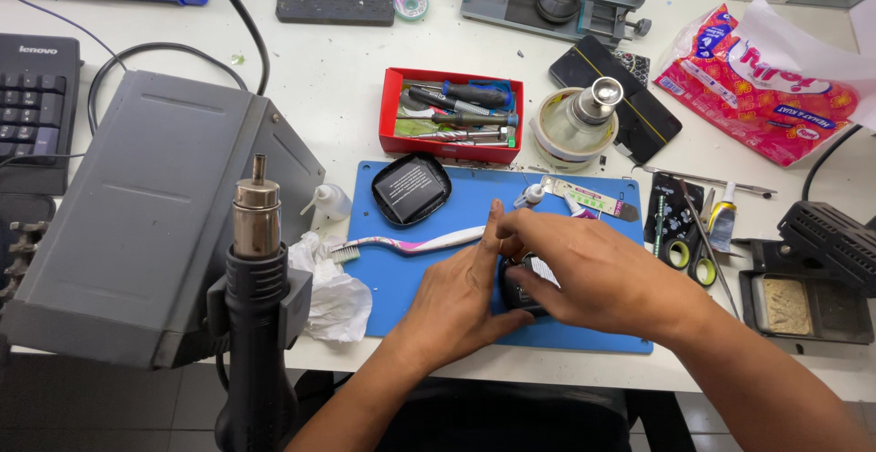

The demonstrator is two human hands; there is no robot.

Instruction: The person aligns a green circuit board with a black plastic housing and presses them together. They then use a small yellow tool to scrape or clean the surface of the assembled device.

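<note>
Both hands meet over a blue work mat (401, 279) at the table's front edge. My left hand (461, 292) cups a small black device (522, 290) from the left, forefinger pointing up. My right hand (584, 265) lies over the device from the right, fingers curled on its top; most of the device is hidden. A pink and white toothbrush (411, 244) lies on the mat just left of my left hand. A black rounded part (411, 187) rests at the mat's far left corner.
A grey hot-air station (146, 215) with its nozzle handle (255, 260) stands at the left, crumpled tissue (333, 297) beside it. Behind the mat are a red tray of screwdrivers (452, 114) and a tape roll with a metal-capped bottle (575, 124). Scissors (693, 256) and a soldering stand (812, 270) lie right.
</note>
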